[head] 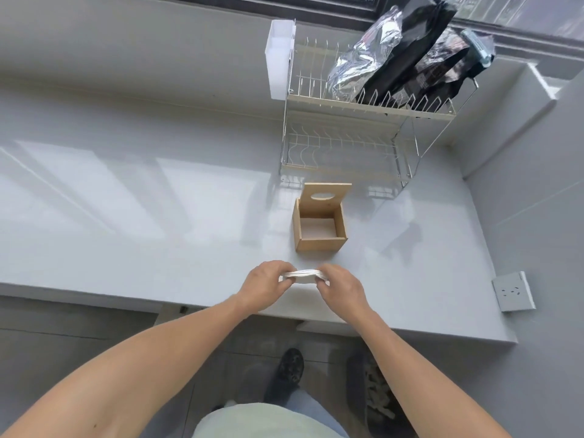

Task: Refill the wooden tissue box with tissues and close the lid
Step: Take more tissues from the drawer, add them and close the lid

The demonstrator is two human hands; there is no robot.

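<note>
Head camera, looking down: a person at a glossy pale grey countertop [132,191] holds a flat stack of white folded tissues [304,275] between both hands just above the counter's near edge. Left hand [264,285] grips the stack's left end with curled fingers; right hand [338,288] grips the right end the same way, thumbs beneath, so the stack bows slightly between them.

Just beyond the hands, a little to the right, stands the small square light-wood tissue box [319,230], open at the top with its pale inside showing. Its wooden lid with an oval slot [325,195] is tipped up at the far side of the box.

Farther back sits a two-tier cream and chrome wire dish rack [350,143], with a white plastic cutlery holder [278,60] hung on its left end. Crumpled silver and black foil bags [407,55] lie on the rack's upper tier.

At the near right, a grey wall socket plate [513,291] is fixed to the side wall. Below the counter edge, a dark patterned slipper [286,373] shows on the tiled floor.
</note>
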